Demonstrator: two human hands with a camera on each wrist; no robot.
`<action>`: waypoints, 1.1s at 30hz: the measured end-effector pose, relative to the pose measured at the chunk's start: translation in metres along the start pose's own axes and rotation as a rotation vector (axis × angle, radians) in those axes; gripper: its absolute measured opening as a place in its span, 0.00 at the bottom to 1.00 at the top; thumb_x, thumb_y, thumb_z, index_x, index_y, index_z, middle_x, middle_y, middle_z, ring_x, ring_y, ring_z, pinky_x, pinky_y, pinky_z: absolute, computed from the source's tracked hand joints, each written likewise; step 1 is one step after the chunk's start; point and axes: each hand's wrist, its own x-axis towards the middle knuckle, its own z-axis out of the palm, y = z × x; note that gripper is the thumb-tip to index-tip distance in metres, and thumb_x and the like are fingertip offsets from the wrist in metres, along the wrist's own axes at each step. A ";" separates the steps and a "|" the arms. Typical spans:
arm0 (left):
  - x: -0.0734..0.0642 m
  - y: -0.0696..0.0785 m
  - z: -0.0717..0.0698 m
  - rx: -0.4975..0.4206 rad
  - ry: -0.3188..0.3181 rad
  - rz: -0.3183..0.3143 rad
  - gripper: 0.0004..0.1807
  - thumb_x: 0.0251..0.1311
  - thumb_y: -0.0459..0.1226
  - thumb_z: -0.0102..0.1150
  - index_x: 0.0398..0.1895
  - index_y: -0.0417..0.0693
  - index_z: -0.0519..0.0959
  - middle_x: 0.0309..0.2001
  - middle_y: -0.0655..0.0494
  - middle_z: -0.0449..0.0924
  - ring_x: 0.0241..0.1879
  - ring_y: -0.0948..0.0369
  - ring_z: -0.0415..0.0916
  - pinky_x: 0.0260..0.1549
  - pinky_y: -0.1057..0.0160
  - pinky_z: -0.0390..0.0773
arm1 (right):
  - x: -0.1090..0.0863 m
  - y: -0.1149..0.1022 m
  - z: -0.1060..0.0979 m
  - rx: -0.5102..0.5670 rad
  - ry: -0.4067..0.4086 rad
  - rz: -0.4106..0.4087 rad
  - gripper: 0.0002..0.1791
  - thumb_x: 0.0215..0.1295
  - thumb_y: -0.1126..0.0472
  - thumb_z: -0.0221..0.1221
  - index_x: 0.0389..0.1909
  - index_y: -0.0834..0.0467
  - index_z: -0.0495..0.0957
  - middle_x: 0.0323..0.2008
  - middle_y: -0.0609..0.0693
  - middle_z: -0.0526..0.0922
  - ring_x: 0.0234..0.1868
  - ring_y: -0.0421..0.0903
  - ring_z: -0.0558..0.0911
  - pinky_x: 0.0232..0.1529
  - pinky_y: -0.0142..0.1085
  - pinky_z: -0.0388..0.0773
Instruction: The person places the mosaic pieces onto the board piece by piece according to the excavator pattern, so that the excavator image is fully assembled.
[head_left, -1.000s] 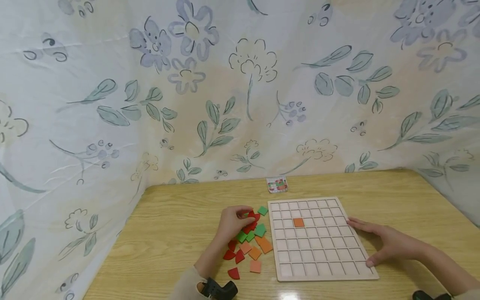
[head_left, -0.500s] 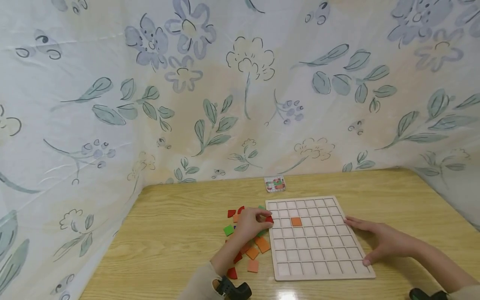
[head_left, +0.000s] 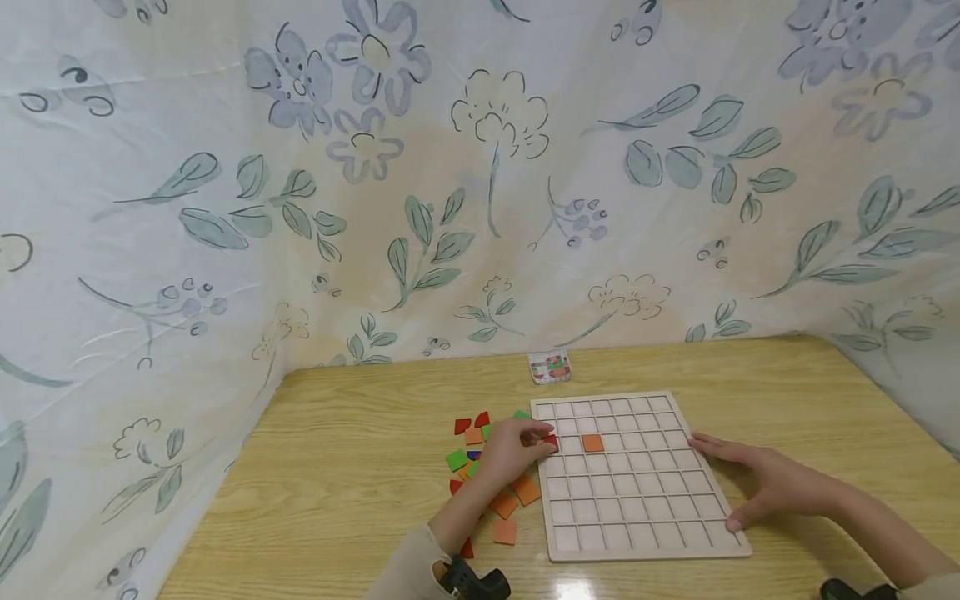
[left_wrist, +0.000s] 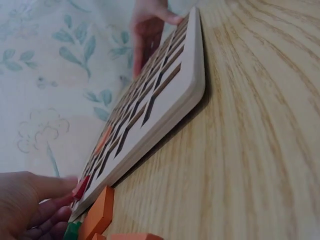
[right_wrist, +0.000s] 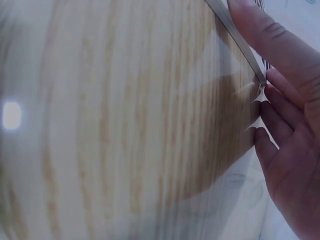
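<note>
In the head view my left hand [head_left: 510, 452] pinches a small red tile [head_left: 551, 443] between thumb and fingers, at the left column of a wooden grid board [head_left: 645, 556]. The left wrist view shows that red tile [left_wrist: 81, 188] tilted at the board's edge. An orange square tile [head_left: 592, 443] sits in a cell of the grid, farther right in the same row. My right hand [head_left: 787, 485] rests along the board's right side, its thumb at the near part and its fingertips farther back. In the right wrist view its fingers [right_wrist: 280, 120] touch the edge.
Loose tiles lie left of the board, partly hidden by my left hand and forearm: a green square [head_left: 457, 460], an orange square [head_left: 505, 532], red quarter rounds [head_left: 462, 426]. A small patterned card [head_left: 550, 367] lies behind the board. Floral cloth [head_left: 420, 167] hangs behind the table.
My left hand has picked the red tile from the pile and moved right with it, onto the board's left column. My right hand has stayed at the board's edge.
</note>
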 end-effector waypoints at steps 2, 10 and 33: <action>0.001 0.000 -0.001 -0.005 0.007 0.011 0.11 0.49 0.35 0.67 0.38 0.46 0.84 0.28 0.58 0.82 0.26 0.69 0.73 0.26 0.72 0.72 | 0.000 0.000 0.000 0.000 -0.001 0.003 0.53 0.40 0.50 0.71 0.67 0.63 0.57 0.68 0.29 0.48 0.61 0.14 0.44 0.51 0.08 0.40; 0.002 0.000 0.002 0.035 0.017 0.011 0.08 0.49 0.33 0.67 0.34 0.47 0.84 0.26 0.61 0.82 0.24 0.71 0.70 0.24 0.73 0.71 | 0.000 0.000 -0.001 -0.015 -0.004 0.025 0.54 0.40 0.49 0.70 0.68 0.61 0.56 0.67 0.28 0.48 0.60 0.13 0.43 0.50 0.07 0.39; -0.006 -0.012 -0.028 -0.046 0.072 0.012 0.11 0.52 0.37 0.65 0.38 0.44 0.84 0.32 0.55 0.84 0.29 0.65 0.77 0.27 0.71 0.74 | 0.000 0.001 0.002 -0.007 0.035 -0.045 0.53 0.39 0.50 0.71 0.66 0.66 0.58 0.68 0.29 0.50 0.63 0.16 0.45 0.53 0.09 0.40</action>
